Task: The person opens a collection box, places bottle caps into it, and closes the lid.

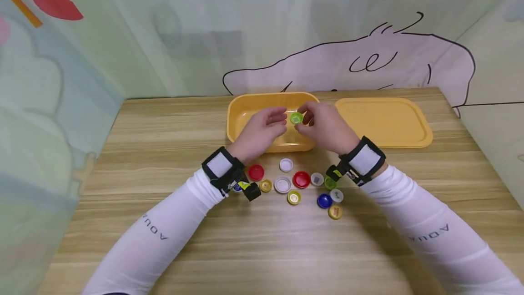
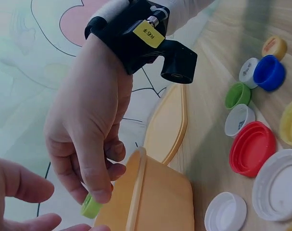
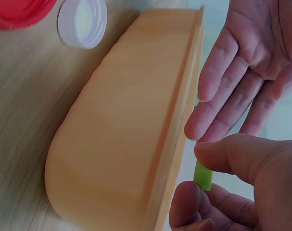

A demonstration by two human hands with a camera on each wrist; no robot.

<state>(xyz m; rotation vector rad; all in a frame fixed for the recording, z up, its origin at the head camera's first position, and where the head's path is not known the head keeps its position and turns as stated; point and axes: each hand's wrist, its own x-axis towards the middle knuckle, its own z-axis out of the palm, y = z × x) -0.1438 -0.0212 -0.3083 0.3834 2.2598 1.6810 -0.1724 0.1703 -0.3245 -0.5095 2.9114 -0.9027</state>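
A green bottle cap [image 1: 296, 118] is pinched between the thumb and fingers of my right hand [image 1: 326, 125], over the yellow plastic box [image 1: 241, 104]. Facing it from the left, my left hand [image 1: 262, 130] has its fingers extended and holds nothing. In the right wrist view the green cap [image 3: 203, 176] shows edge-on, with the left fingertips close by it. The left wrist view shows the right hand [image 2: 90, 130] gripping that cap [image 2: 91, 207] beside the box's rim.
Several bottle caps lie on the wooden table in front of the box, among them a red cap [image 1: 301, 179], a white cap [image 1: 283, 185], a blue cap [image 1: 324, 200] and another green cap [image 1: 330, 183]. Right of the box lies a flat yellow lid [image 1: 385, 122]. A printed curtain [image 1: 184, 58] hangs behind.
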